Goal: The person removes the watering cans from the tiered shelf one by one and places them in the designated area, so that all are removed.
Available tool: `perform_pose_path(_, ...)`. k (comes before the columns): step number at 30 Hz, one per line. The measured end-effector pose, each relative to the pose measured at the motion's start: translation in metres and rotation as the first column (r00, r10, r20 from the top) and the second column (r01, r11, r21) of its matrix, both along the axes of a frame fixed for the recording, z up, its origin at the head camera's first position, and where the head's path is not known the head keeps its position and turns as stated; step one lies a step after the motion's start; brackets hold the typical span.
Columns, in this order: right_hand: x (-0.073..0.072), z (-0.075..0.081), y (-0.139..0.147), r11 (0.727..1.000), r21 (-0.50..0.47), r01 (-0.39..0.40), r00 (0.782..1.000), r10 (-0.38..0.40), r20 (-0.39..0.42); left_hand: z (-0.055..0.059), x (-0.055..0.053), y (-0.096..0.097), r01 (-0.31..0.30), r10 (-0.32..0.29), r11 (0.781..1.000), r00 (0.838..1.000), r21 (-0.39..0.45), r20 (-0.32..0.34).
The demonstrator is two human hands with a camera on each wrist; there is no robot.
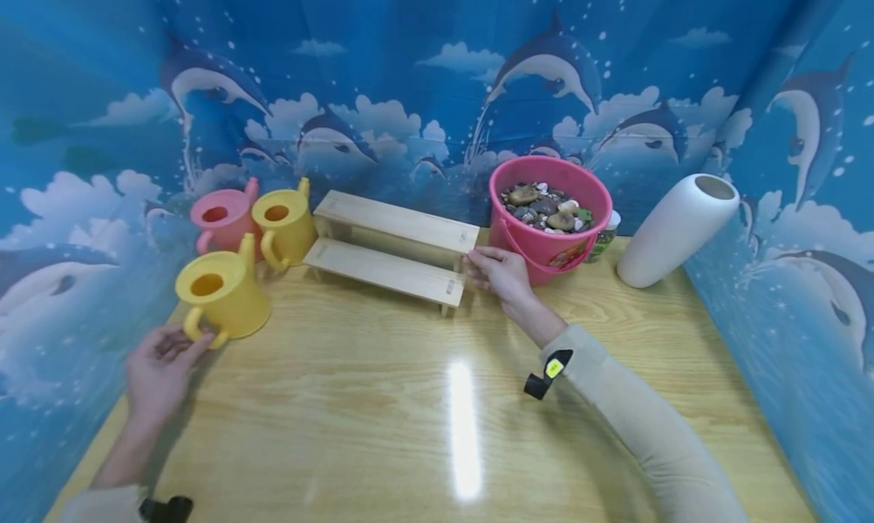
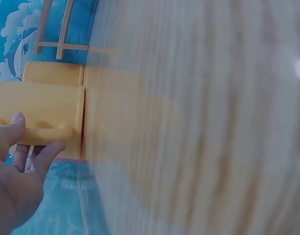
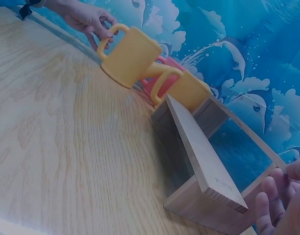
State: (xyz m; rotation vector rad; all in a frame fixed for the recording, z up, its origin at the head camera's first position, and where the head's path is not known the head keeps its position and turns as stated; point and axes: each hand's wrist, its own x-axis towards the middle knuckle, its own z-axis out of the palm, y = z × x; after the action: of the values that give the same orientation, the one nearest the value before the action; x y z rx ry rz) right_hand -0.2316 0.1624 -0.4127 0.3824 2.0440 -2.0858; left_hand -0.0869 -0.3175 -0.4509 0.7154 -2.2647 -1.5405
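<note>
At the left, my left hand (image 1: 160, 371) pinches the handle of the front yellow watering can (image 1: 228, 299), thumb on one side and fingertips on the other. The left wrist view shows the same handle (image 2: 47, 133) between them. Behind this can stand a second yellow watering can (image 1: 287, 227) and a pink watering can (image 1: 225, 215). Beside them is a two-step wooden shelf (image 1: 382, 269), set slightly askew. My right hand (image 1: 501, 276) grips the right end of its upper step; in the right wrist view the fingers (image 3: 272, 193) curl at that corner.
Right of the shelf stands a pink bucket (image 1: 505, 242) of stones, its handle hanging in front. A small lidded jar (image 1: 604, 238) is partly hidden behind it. A white vase (image 1: 672, 231) leans at the far right. Dolphin-print curtains (image 1: 410, 45) enclose the wooden table (image 1: 369, 409).
</note>
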Motion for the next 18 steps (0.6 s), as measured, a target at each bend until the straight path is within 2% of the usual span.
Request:
perform_pose_path(2,0.0,0.0,0.0,1.0,-0.003,0.004,1.0,-0.004,0.003,-0.001,0.0,0.001,0.004,-0.004,0.999,1.0,-0.032,0.008)
perform_pose_path(7,-0.001,0.001,-0.001,1.0,-0.009,0.008,1.0,-0.008,0.005,0.0,0.0,0.0,0.035,-0.033,0.998,0.998,-0.052,0.046)
perform_pose_path(10,-0.001,0.002,0.0,1.0,-0.017,0.001,1.0,-0.001,0.007,0.004,0.001,-0.003,0.072,-0.071,0.997,0.997,-0.04,0.029)
perform_pose_path(13,0.001,0.004,0.004,0.999,-0.035,-0.007,1.0,0.007,0.009,0.015,0.001,-0.005,0.071,-0.07,0.997,0.996,0.02,-0.047)
perform_pose_path(16,0.007,0.005,0.011,0.998,-0.056,-0.004,1.0,0.004,-0.002,0.03,-0.003,-0.002,0.032,-0.03,0.999,0.991,0.014,-0.127)
perform_pose_path(18,0.013,0.007,0.018,0.998,-0.065,-0.003,1.0,0.002,-0.02,0.042,-0.005,0.002,0.013,-0.017,1.0,0.991,-0.027,-0.136)
